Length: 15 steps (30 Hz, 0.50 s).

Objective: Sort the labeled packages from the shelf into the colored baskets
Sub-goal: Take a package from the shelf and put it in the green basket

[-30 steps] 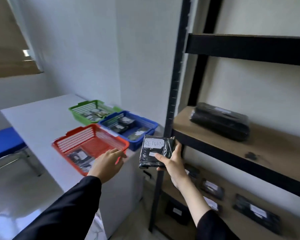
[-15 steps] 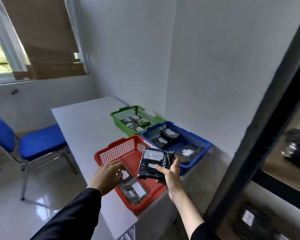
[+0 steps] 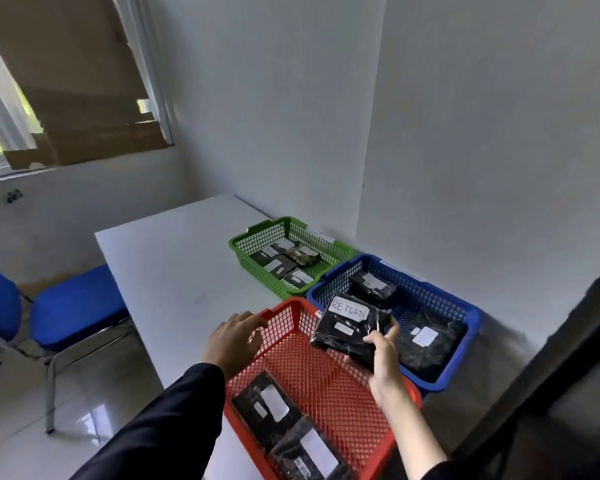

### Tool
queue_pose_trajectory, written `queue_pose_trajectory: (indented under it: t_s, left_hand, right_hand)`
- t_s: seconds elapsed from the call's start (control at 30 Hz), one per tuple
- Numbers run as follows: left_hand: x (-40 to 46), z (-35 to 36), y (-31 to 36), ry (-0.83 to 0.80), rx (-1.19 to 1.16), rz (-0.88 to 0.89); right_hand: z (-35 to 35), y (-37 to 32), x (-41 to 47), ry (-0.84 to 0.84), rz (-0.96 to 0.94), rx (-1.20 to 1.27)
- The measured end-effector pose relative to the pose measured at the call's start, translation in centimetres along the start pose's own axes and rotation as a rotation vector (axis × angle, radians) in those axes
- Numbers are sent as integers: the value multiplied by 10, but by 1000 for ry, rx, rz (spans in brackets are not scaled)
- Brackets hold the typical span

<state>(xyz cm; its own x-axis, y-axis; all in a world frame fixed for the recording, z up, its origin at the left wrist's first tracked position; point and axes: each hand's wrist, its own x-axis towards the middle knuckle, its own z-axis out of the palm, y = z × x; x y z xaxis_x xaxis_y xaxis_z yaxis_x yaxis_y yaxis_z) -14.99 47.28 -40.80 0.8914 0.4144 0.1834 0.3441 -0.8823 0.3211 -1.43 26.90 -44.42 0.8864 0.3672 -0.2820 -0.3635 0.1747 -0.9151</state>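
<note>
Right hand fingers grip RETURN package over red basket; left hand fingers relaxed.

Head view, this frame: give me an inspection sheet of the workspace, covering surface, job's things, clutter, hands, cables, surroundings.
Surface: white table against the wall, carrying three baskets.
Job's things: black package labeled RETURN held above the far end of the red basket, which holds two labeled packages at its near end; blue basket holds black packages; green basket holds several small packages.
Clutter: nothing seen.
Hands: right hand grips the RETURN package from below; left hand rests at the red basket's far left corner, fingers relaxed.
Cables: nothing seen.
Surroundings: blue chair left of the table; window partly covered with cardboard; dark shelf post at right.
</note>
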Motion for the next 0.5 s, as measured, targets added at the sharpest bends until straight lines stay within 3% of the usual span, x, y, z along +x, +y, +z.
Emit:
queue_pose_trajectory:
  t_s: [0.17, 0.4, 0.5]
  left_hand:
    - [77, 21, -46, -52, -1, 34]
    - [180, 43, -114, -204, 22, 151]
    - [216, 46, -136, -291, 58, 218]
  right_hand:
    - [36, 1, 48, 71, -24, 31]
    - [99, 0, 118, 310, -123, -205]
    - [120, 3, 146, 325, -109, -253]
